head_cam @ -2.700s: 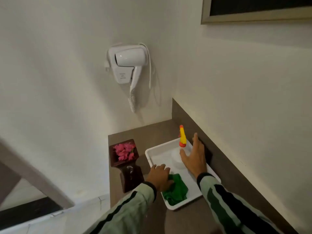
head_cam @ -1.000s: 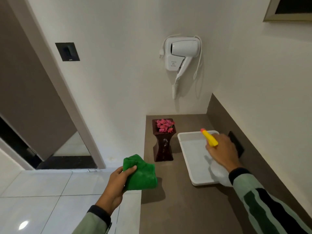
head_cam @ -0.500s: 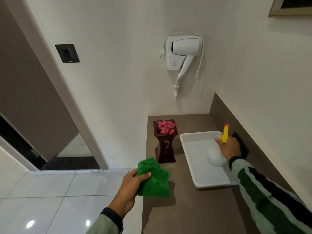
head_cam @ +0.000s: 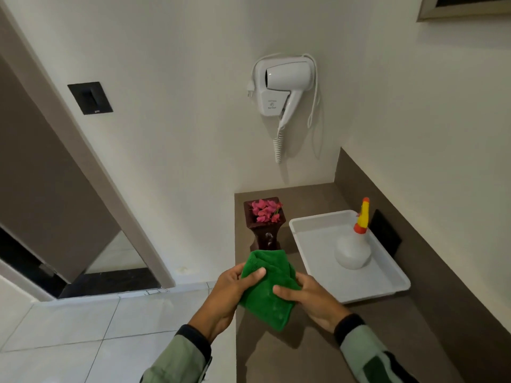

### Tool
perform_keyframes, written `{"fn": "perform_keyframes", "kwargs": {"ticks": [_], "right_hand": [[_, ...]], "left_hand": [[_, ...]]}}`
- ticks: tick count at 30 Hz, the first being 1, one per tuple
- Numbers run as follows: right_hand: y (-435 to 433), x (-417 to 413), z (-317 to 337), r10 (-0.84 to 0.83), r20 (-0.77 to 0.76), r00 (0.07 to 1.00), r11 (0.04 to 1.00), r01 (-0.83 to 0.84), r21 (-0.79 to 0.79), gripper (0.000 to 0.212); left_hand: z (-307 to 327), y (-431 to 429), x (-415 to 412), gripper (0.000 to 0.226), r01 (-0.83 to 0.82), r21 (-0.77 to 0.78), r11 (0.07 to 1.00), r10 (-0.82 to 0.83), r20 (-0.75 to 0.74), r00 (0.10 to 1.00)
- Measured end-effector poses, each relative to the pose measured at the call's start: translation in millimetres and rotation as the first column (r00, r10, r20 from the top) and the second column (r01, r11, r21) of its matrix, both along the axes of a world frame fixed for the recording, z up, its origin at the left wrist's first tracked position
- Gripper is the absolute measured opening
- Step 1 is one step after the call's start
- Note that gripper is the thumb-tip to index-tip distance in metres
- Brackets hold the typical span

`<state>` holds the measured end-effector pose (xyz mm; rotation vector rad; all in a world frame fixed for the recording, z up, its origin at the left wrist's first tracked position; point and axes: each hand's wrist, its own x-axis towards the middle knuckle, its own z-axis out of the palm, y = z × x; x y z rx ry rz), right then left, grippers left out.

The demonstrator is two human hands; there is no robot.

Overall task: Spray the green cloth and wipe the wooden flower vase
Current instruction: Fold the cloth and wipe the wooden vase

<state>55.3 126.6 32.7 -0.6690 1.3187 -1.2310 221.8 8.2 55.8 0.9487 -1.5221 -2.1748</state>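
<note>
The green cloth (head_cam: 266, 293) hangs bunched above the front of the brown counter, held by both hands. My left hand (head_cam: 229, 291) grips its left side with the thumb on top. My right hand (head_cam: 307, 295) grips its right side. Just behind the cloth stands the dark wooden flower vase (head_cam: 264, 230), upright, with pink flowers in its top; the cloth hides its foot. The white spray bottle (head_cam: 352, 251) with a yellow and orange nozzle stands upright in the white tray (head_cam: 387, 288), apart from both hands.
The brown counter (head_cam: 318, 352) runs along the right wall, with a dark backsplash and a black socket plate (head_cam: 385, 234). A white hair dryer (head_cam: 284, 87) hangs on the far wall. A doorway and tiled floor (head_cam: 69, 327) lie to the left.
My right hand let go of the spray bottle, which now stands in the tray, and came over to take the cloth. The cloth moved right, in front of the vase.
</note>
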Motion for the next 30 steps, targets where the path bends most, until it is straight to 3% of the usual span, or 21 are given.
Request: {"fn": "perform_keyframes", "kwargs": {"ticks": [2, 4, 7, 9, 14, 17, 20, 25, 30], "right_hand": [[-4.0, 3.9, -6.4, -0.101, 0.079, 0.992, 0.992, 0.106, -0.063, 0.063], [-5.4, 1.9, -11.6, -0.203, 0.11, 0.973, 0.973, 0.213, -0.092, 0.065], [-5.4, -5.2, -19.4, -0.389, 0.07, 0.918, 0.919, 0.392, -0.034, 0.063], [-8.5, -7.3, -25.0, -0.509, -0.01, 0.861, 0.86, 0.509, 0.025, 0.054], [-36.3, 5.7, -27.5, -0.699, -0.204, 0.685, 0.702, 0.712, -0.016, 0.046], [-61.8, 22.0, -22.0, -0.783, -0.309, 0.539, 0.592, 0.798, -0.107, 0.051], [-88.6, 34.7, -20.5, -0.789, -0.454, 0.414, 0.54, 0.82, -0.19, 0.058], [-145.2, 60.5, -30.1, -0.834, -0.363, 0.415, 0.512, 0.828, -0.229, 0.071], [-176.9, 80.3, -42.3, -0.844, -0.389, 0.369, 0.48, 0.844, -0.239, 0.08]], "left_hand": [[9.8, -5.2, -2.8, 0.066, 0.029, -0.116, 0.993, -0.025, 0.037, 0.999], [21.9, -19.4, -3.4, 0.087, 0.068, -0.38, 0.923, -0.008, 0.156, 0.988], [40.8, -62.1, -8.2, 0.09, 0.117, -0.771, 0.626, 0.135, 0.255, 0.957], [50.4, -94.5, -19.2, 0.08, 0.171, -0.876, 0.45, 0.192, 0.282, 0.94], [49.7, -146.4, -61.9, 0.099, 0.463, -0.833, 0.303, 0.145, 0.52, 0.842], [40.3, -161.9, -83.1, 0.111, 0.572, -0.768, 0.286, 0.07, 0.613, 0.787], [34.7, -167.5, -93.7, 0.114, 0.648, -0.704, 0.29, -0.016, 0.674, 0.739], [32.6, -178.9, -99.2, 0.11, 0.693, -0.693, 0.2, -0.041, 0.701, 0.712], [28.5, -182.2, -98.8, 0.112, 0.719, -0.676, 0.16, -0.046, 0.722, 0.69]]}}
